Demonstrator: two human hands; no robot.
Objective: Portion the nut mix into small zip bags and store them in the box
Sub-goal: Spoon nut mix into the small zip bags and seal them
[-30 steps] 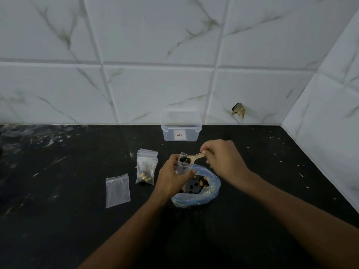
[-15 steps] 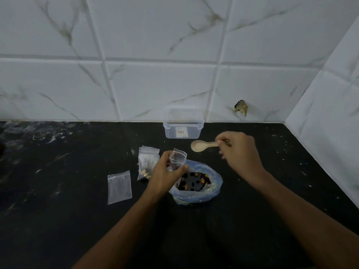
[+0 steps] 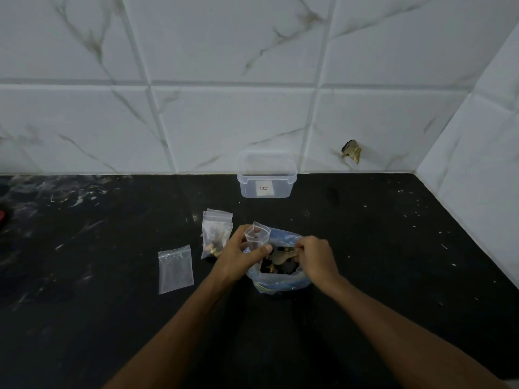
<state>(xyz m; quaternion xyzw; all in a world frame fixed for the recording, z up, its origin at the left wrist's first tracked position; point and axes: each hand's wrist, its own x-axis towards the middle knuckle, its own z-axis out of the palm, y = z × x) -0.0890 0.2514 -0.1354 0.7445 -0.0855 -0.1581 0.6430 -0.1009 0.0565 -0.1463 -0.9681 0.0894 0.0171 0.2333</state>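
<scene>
- Head view: my left hand (image 3: 238,258) grips one small zip bag (image 3: 257,237) upright.
- My right hand (image 3: 316,258) holds one spoon (image 3: 280,255) in the nut mix bag (image 3: 280,279).
- One empty bag (image 3: 175,269), filled bags (image 3: 216,233), one box (image 3: 266,178) on the table (image 3: 393,248).

counter (image 3: 393,262): black, white-flecked | wall tiles (image 3: 224,122): white, grey-veined | nut bag (image 3: 280,284): blue
</scene>
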